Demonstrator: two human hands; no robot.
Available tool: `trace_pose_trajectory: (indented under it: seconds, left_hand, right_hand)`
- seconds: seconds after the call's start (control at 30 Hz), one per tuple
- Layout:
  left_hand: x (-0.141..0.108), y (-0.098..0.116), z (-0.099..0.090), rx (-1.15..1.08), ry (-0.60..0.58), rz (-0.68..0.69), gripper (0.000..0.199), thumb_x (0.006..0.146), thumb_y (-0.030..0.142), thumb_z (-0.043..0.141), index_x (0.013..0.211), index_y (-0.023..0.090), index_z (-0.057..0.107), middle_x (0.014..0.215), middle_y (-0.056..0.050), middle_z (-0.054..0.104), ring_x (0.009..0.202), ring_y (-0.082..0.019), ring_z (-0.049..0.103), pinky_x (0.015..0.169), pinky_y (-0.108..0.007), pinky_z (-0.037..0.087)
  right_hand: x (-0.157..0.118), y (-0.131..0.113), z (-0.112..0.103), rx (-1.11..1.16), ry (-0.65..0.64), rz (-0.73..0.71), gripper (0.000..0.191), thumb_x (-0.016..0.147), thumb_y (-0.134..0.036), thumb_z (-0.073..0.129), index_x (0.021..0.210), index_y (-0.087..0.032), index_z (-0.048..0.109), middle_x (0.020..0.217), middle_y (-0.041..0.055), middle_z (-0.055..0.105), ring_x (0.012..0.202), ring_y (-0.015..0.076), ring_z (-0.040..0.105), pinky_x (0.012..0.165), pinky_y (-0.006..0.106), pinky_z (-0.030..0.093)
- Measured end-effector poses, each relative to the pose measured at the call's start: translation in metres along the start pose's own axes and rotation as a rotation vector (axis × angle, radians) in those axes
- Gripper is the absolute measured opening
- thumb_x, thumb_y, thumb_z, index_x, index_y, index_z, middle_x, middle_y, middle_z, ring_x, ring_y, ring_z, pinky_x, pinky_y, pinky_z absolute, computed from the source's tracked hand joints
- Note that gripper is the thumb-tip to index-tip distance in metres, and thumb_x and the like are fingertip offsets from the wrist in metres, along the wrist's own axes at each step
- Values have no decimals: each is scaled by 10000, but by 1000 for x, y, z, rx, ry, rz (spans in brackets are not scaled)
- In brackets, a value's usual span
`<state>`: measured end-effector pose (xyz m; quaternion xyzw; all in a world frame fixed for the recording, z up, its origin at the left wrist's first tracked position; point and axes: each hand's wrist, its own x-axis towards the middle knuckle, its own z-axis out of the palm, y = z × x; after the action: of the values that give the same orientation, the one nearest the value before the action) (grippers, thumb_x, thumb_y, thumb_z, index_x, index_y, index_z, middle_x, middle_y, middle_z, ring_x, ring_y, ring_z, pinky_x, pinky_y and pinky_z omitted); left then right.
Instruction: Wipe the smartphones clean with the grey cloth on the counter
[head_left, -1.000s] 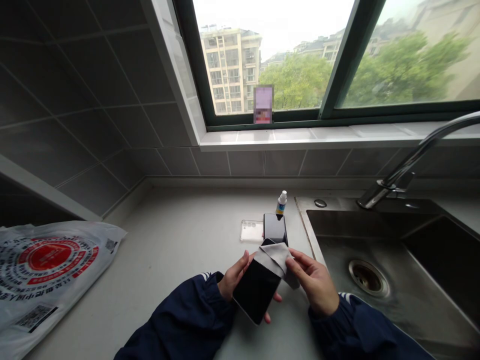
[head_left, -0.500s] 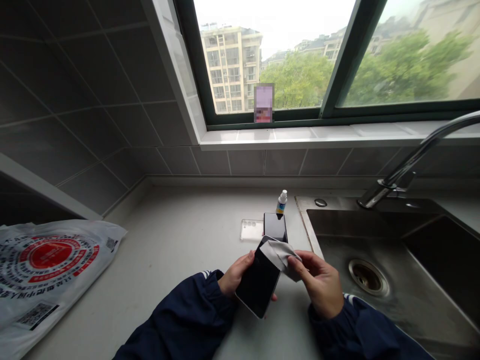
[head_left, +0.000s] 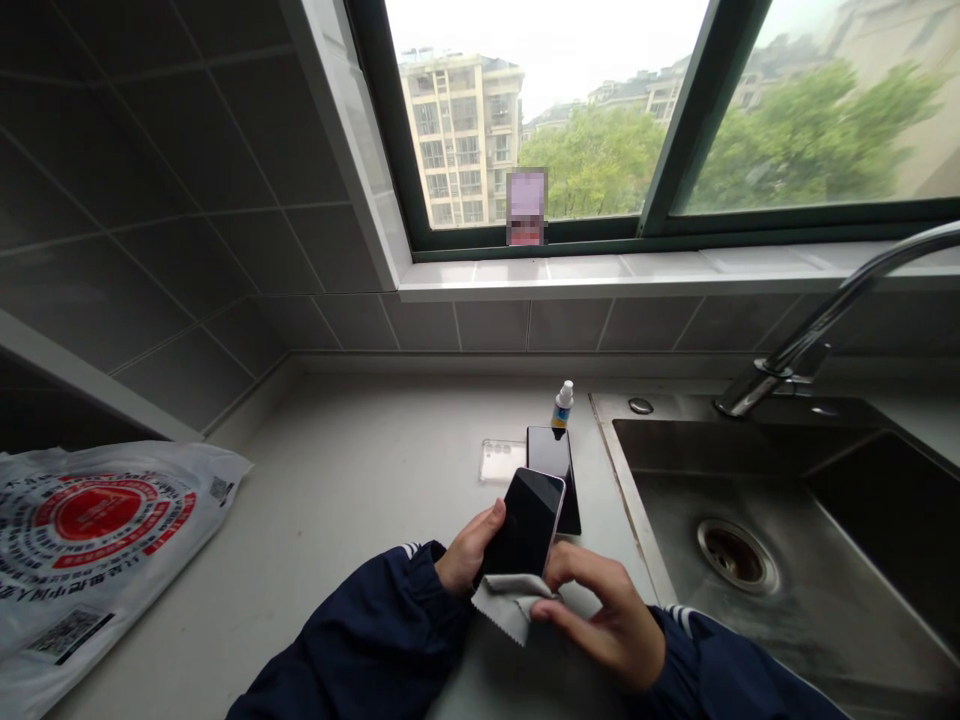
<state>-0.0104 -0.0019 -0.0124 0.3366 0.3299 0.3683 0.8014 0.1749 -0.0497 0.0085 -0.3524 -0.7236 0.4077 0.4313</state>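
I had my left hand cradling a smartphone by its edges, glass tilted up, which left my right hand free to pinch a grey microfiber cloth against the phone's lower end. Just beyond both hands, a second phone lay on the counter, beside a clear case and below a small spray bottle.

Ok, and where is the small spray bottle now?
Head view: the small spray bottle stands on the counter just behind the flat dark phone, left of the steel sink.
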Motion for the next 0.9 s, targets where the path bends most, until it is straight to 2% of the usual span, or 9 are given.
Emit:
trace_pose_trajectory:
  seconds: [0.13, 0.27, 0.33, 0.43, 0.6, 0.7, 0.8, 0.9]
  left_hand:
    - [-2, -1, 0, 17, -37, -1, 533, 891, 530, 477, 1167, 90, 600, 960, -136, 692, 766, -193, 649, 731, -306, 470]
    - [-3, -1, 1, 56, -140, 43, 517, 892, 515, 486, 1201, 114, 591, 1025, -127, 677, 857, -198, 635, 802, -306, 461]
    - [-4, 1, 3, 66, -199, 49, 524, 892, 512, 489, 1226, 119, 581, 1082, -129, 664, 942, -210, 622, 868, -314, 442]
    - [-4, 4, 4, 76, -263, 37, 546, 887, 526, 489, 1235, 115, 578, 1086, -130, 657, 943, -209, 614, 883, -319, 425]
    - [-5, 3, 1, 86, -245, 21, 587, 849, 580, 514, 1176, 99, 596, 903, -109, 663, 730, -155, 596, 691, -263, 436]
    - [-5, 1, 0, 93, -257, 19, 632, 812, 598, 556, 1193, 95, 573, 890, -113, 645, 724, -167, 588, 655, -265, 433]
    - [-5, 1, -1, 106, -261, 22, 627, 792, 577, 600, 1184, 88, 577, 868, -97, 627, 719, -152, 573, 641, -241, 415]
    - [-6, 3, -1, 114, -275, 20, 623, 783, 561, 626, 1210, 111, 571, 917, -88, 629, 767, -147, 577, 689, -230, 418]
  right_hand:
    - [0, 4, -2, 8, 108, 127, 200, 856, -350, 643, 746, -201, 566, 698, 17, 567, 653, 163, 539, 625, 275, 428]
    - [3, 10, -6, 207, 315, 361, 289, 775, -449, 718, 745, -205, 566, 651, -11, 533, 593, 147, 489, 554, 254, 397]
    - [5, 13, -8, 293, 381, 405, 344, 740, -486, 739, 748, -213, 531, 632, -29, 502, 562, 135, 458, 518, 241, 371]
    - [7, 15, -9, 358, 363, 403, 394, 723, -507, 744, 749, -222, 473, 653, -34, 493, 577, 132, 466, 526, 235, 384]
    - [6, 12, 2, 465, 188, 394, 449, 653, -492, 793, 690, -214, 442, 672, -21, 515, 603, 130, 480, 548, 243, 418]
    - [4, 9, 8, 493, 104, 403, 479, 597, -490, 826, 627, -201, 445, 648, -15, 522, 593, 131, 487, 549, 250, 426]
    - [4, 10, 6, 489, 124, 421, 450, 620, -493, 815, 628, -190, 482, 631, -16, 529, 584, 129, 485, 540, 245, 410]
    - [4, 17, -3, 464, 242, 443, 411, 691, -498, 773, 645, -184, 512, 605, -28, 516, 561, 117, 459, 528, 230, 371]
